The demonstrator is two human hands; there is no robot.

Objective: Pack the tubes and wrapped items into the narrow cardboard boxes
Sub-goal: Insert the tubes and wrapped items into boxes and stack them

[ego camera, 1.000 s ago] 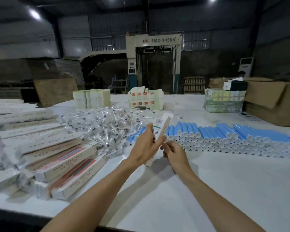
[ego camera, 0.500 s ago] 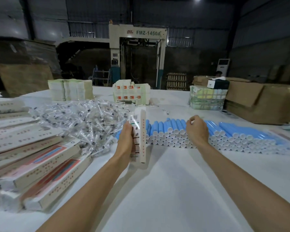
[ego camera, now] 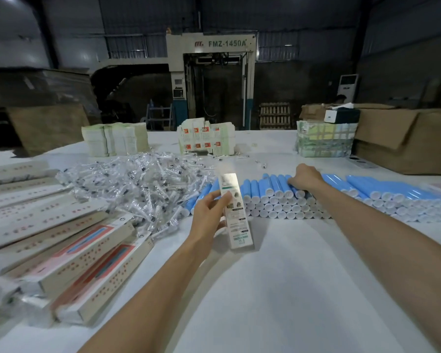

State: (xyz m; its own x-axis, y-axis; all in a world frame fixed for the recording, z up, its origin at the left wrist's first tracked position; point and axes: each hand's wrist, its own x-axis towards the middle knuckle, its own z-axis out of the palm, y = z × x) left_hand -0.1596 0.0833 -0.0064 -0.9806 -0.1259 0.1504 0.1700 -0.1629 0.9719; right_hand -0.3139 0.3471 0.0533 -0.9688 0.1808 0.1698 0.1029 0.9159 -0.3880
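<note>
Head view, left hand (ego camera: 209, 212): thumb and fingers are curled round a narrow cardboard box (ego camera: 236, 212), gripping it at mid-length.
Narrow cardboard box: held over the white table (ego camera: 278, 289), its long axis pointing away from the person, the near end closed and the far end washed out by glare.
Right hand (ego camera: 306, 178): lies palm down on top of the blue tubes (ego camera: 273, 197), fingers bent over them. Whether they grip one, I cannot tell.
Blue tubes: stacked in rows with white caps facing the person, running from just beside the box off to the right.
Wrapped items (ego camera: 143, 184): a loose heap of clear packets, left of the tubes and touching their end.
Finished boxes (ego camera: 82, 253): long cartons lying side by side at the left edge.
Far side of table: three bundles of flat cartons (ego camera: 205, 140).
Right edge: large brown cardboard cases (ego camera: 405, 141).
</note>
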